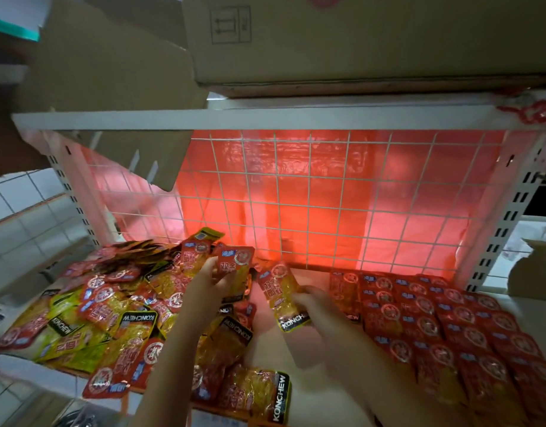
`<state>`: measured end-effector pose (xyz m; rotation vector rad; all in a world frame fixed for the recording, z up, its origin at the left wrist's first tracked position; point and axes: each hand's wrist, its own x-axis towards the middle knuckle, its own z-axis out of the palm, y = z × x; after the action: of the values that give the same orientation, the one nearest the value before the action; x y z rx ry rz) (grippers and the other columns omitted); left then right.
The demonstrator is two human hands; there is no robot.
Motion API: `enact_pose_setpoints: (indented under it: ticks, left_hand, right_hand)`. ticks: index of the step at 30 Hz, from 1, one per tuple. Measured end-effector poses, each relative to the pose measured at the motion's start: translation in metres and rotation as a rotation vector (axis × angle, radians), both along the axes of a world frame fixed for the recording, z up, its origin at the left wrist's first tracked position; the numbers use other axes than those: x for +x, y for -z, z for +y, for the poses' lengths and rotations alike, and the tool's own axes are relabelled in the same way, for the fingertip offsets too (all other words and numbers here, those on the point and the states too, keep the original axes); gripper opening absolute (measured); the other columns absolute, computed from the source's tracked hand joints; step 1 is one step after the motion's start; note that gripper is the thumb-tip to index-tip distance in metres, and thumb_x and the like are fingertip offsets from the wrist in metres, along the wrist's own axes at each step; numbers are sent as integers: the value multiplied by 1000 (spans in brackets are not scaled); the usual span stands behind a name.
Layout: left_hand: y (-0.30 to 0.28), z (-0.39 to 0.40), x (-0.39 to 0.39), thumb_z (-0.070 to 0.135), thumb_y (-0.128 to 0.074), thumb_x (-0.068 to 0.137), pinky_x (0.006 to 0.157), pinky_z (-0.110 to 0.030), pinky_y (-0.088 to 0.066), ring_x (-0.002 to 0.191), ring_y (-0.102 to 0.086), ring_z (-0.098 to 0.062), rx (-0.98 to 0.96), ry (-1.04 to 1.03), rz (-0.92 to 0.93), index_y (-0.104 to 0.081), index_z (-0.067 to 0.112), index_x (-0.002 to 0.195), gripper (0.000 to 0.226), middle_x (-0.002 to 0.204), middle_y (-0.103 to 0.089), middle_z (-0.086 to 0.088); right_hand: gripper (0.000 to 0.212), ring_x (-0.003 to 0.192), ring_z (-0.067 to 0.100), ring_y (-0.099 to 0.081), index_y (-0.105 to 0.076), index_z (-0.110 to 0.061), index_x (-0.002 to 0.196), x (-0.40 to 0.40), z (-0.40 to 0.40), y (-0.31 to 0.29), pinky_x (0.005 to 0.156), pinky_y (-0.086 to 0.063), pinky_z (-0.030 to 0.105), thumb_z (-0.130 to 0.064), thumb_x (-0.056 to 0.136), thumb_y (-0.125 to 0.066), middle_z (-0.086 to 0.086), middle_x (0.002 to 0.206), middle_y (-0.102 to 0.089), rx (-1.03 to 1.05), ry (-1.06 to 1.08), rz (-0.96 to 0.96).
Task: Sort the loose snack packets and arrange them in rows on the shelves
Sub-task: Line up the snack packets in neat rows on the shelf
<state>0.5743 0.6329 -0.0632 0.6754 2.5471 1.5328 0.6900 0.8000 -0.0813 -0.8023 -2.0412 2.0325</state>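
Observation:
A loose heap of red and yellow snack packets [111, 306] covers the left half of the white shelf [296, 377]. On the right half, red packets [450, 328] lie in overlapping rows. My left hand [208, 280] holds up a small stack of red packets [236, 265] above the heap's right edge. My right hand [311, 303] grips one red and yellow packet [285, 295] by its lower part, just left of the rows. A bare strip of shelf runs between heap and rows.
A white wire grid [327, 195] with red plastic sheeting behind it closes the back of the shelf. Cardboard boxes [358, 41] sit on the upper shelf [265, 118]. Perforated white uprights [505, 217] stand at both sides. A tiled wall is at left.

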Motion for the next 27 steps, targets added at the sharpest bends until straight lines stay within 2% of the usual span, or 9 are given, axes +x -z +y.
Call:
enact_pose_setpoints:
  ticks: [4, 8, 12, 15, 17, 20, 22, 25, 27]
  left_hand:
    - [-16, 3, 22, 20, -60, 92, 74, -35, -52, 82, -66, -21, 197, -19, -74, -64, 27, 89, 8, 86, -69, -1]
    - [-32, 15, 47, 26, -59, 92, 61, -25, -44, 66, -57, -18, 310, -16, -165, -57, 16, 72, 22, 65, -57, 1]
    - [-29, 28, 63, 42, -62, 88, 67, -30, -44, 74, -55, -20, 324, 47, -251, -63, 4, 91, 38, 79, -58, -10]
    - [-26, 40, 78, 34, -63, 87, 66, -29, -50, 82, -62, -21, 312, 55, -302, -63, 14, 113, 33, 94, -66, -15]
    - [-25, 47, 89, 27, -62, 89, 65, -27, -54, 82, -61, -22, 331, 89, -343, -65, 17, 110, 23, 100, -66, -20]
    - [-24, 55, 102, 25, -60, 90, 59, -21, -51, 77, -61, -17, 364, 80, -422, -68, 18, 101, 15, 96, -67, -13]
    - [-25, 58, 107, 23, -60, 90, 59, -20, -52, 82, -63, -18, 404, 79, -492, -67, 19, 105, 17, 98, -69, -6]
    - [-21, 63, 105, 21, -61, 89, 69, -26, -52, 99, -64, -24, 396, 103, -546, -67, 20, 111, 22, 110, -69, -8]
    - [-19, 67, 103, 17, -61, 89, 68, -27, -52, 92, -65, -20, 398, 114, -571, -69, 20, 104, 18, 102, -71, -7]
  right_hand:
    - [17, 60, 15, -66, -63, -7, 86, 22, 5, -8, 57, -50, 23, 5, 88, -51, 6, 71, -70, -293, 15, 178]
    - [12, 71, 17, -70, -65, -3, 91, 45, 17, -16, 62, -53, 26, 4, 81, -63, 7, 79, -73, -264, -49, 188]
    - [11, 73, 17, -69, -67, -2, 85, 72, 34, -24, 62, -54, 24, 7, 80, -64, 8, 80, -72, -189, -29, 198]
    - [8, 62, 10, -67, -67, -1, 79, 89, 45, -22, 52, -50, 18, 7, 79, -66, 5, 70, -70, -127, -5, 174]
    - [5, 57, 8, -66, -66, 1, 78, 99, 51, -20, 48, -48, 16, 6, 78, -67, 4, 66, -69, -108, 4, 156]
    - [9, 77, 23, -71, -70, 0, 86, 110, 57, -17, 68, -58, 33, 1, 77, -70, 13, 84, -73, -77, 39, 140]
    - [12, 83, 26, -71, -70, -1, 89, 116, 59, -17, 76, -56, 36, -1, 77, -70, 14, 89, -73, -76, 50, 142]
    - [11, 80, 22, -71, -71, -5, 88, 124, 63, -17, 69, -57, 31, -4, 77, -71, 11, 87, -74, -88, 59, 124]
    - [12, 81, 22, -71, -71, -7, 88, 127, 65, -16, 66, -53, 29, -5, 76, -70, 9, 87, -74, -126, 86, 113]
